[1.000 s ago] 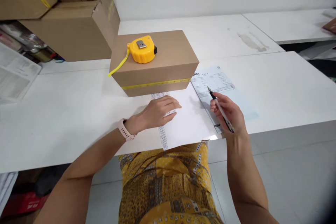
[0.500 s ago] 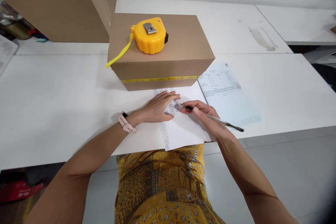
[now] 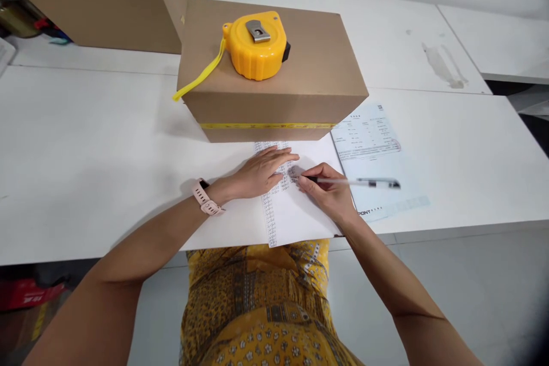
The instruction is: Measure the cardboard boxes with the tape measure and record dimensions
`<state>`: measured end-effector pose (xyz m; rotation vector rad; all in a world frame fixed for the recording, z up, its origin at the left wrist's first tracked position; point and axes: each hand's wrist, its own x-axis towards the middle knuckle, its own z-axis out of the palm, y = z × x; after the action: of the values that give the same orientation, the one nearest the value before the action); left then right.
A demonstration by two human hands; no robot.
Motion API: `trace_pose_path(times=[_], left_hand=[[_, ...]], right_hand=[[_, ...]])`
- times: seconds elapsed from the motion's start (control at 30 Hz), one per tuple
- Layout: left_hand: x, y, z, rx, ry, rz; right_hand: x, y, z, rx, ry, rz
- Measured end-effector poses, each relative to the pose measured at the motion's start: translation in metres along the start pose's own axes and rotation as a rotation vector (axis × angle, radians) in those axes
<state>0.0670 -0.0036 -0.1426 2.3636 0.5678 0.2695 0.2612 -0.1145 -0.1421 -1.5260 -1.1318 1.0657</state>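
My left hand (image 3: pixel 257 174) lies flat, fingers stretched, on a white sheet (image 3: pixel 295 211) with a column of small print at the table's front edge. My right hand (image 3: pixel 328 191) pinches a pen (image 3: pixel 364 182), its tip on the sheet just right of my left fingertips. A light-blue printed form (image 3: pixel 377 154) lies to the right, partly under the pen's shaft. Just behind the papers stands a brown cardboard box (image 3: pixel 300 86) with yellow tape along its front. A yellow tape measure (image 3: pixel 257 46) rests on top of it, its strap hanging off the left edge.
A bigger cardboard box (image 3: pixel 107 0) stands at the back left on the white table (image 3: pixel 86 148). More white tables (image 3: pixel 493 40) extend to the back right, one with a grey smear. Red packaging lies on the floor at lower left.
My right hand came from over the blue form leftward onto the white sheet, pen tip now beside my left fingers. My view moved closer to the table; my left hand stayed put.
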Motion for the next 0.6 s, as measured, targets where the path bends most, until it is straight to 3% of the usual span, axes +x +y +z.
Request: trace_pose_path(times=[0.27,0.6], left_hand=[[0.0023,0.0042,-0.0062,-0.019,-0.054,-0.053],[0.0014,0.0013,-0.0065,-0.050,-0.040,-0.058]], right_hand=[[-0.0052,-0.0003,0.0020,-0.068,0.020,-0.119],[-0.0048,0.0052,0.0027,-0.226,0.006,-0.227]])
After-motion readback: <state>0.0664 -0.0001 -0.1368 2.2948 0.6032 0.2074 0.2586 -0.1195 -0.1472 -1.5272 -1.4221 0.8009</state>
